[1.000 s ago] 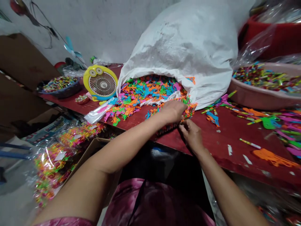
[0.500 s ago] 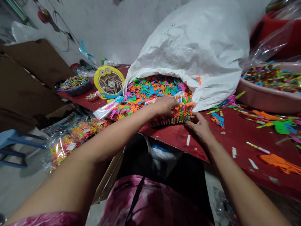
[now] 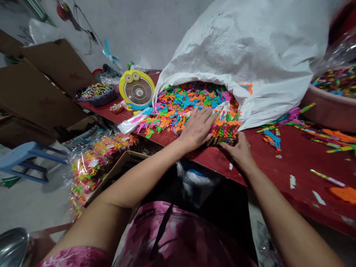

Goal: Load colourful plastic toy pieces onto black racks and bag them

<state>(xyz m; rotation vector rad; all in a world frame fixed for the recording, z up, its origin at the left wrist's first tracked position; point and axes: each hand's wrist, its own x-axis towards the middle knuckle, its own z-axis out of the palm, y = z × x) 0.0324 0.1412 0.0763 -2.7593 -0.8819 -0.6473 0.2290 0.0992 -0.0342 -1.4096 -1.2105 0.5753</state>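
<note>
A big white sack (image 3: 250, 55) lies open on the dark red table (image 3: 278, 163), spilling a heap of small bright plastic toy pieces (image 3: 189, 102). In front of its mouth sits a packed bundle of the coloured pieces (image 3: 225, 129). My left hand (image 3: 196, 128) rests flat on the bundle's left side, fingers stretched out. My right hand (image 3: 240, 150) is at the bundle's near right edge, fingers curled against it.
A yellow cartoon desk fan (image 3: 137, 90) stands left of the sack, with a dark bowl of pieces (image 3: 97, 96) beyond it. A pink basin (image 3: 330, 107) of pieces sits at right. Bags of pieces (image 3: 94, 163), a cardboard box (image 3: 122, 167) and a blue stool (image 3: 25, 159) lie below left.
My left hand has flattened onto the bundle with fingers spread. My right hand stays at the bundle's right end. The view has shifted a little left.
</note>
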